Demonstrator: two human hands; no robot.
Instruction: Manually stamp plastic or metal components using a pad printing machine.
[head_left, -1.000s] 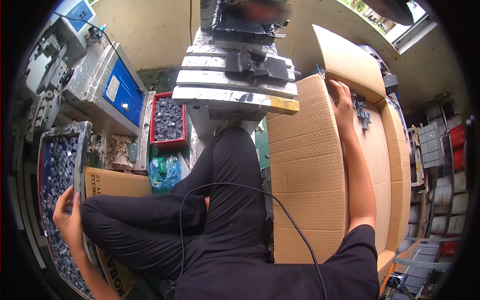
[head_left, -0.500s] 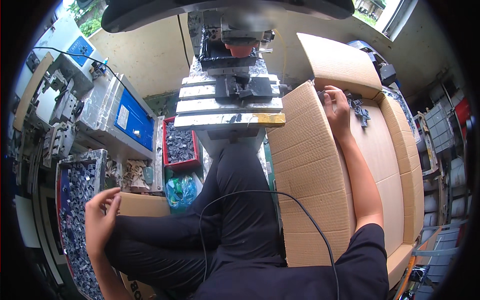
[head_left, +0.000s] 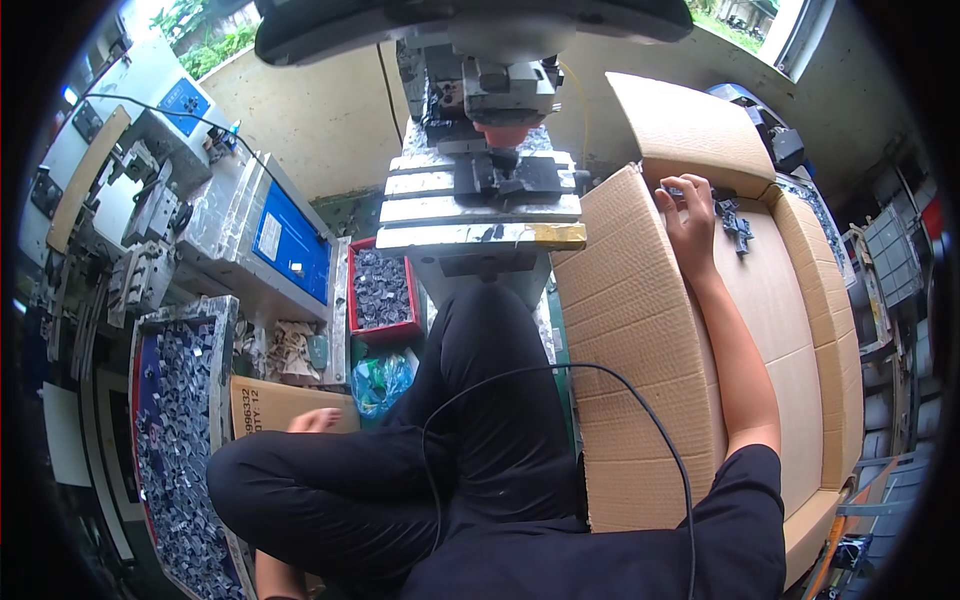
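Observation:
My right hand (head_left: 688, 215) is inside the open cardboard box (head_left: 625, 380), by its near-left corner wall, fingers curled round something small I cannot make out. Just right of it lies a cluster of dark grey plastic parts (head_left: 738, 232). My left hand (head_left: 313, 420) is half hidden behind my bent left knee, fingers curled in front of a brown carton (head_left: 255, 400); what they hold, if anything, is hidden. To its left is a long tray (head_left: 180, 430) of small grey pieces.
A machine (head_left: 500, 90) with slotted table (head_left: 480, 236) and dark fixture stands ahead. A red bin (head_left: 383, 285) of grey pieces, a blue plastic bag (head_left: 378, 385), a blue-panelled machine (head_left: 285, 245) and a rack (head_left: 890, 270) surround me. A black cable (head_left: 640, 400) crosses my legs.
My left hand has moved rightward from the tray edge to behind my knee. My right hand stays in the box, fingers slightly shifted. The view has tilted, showing more of the machine head.

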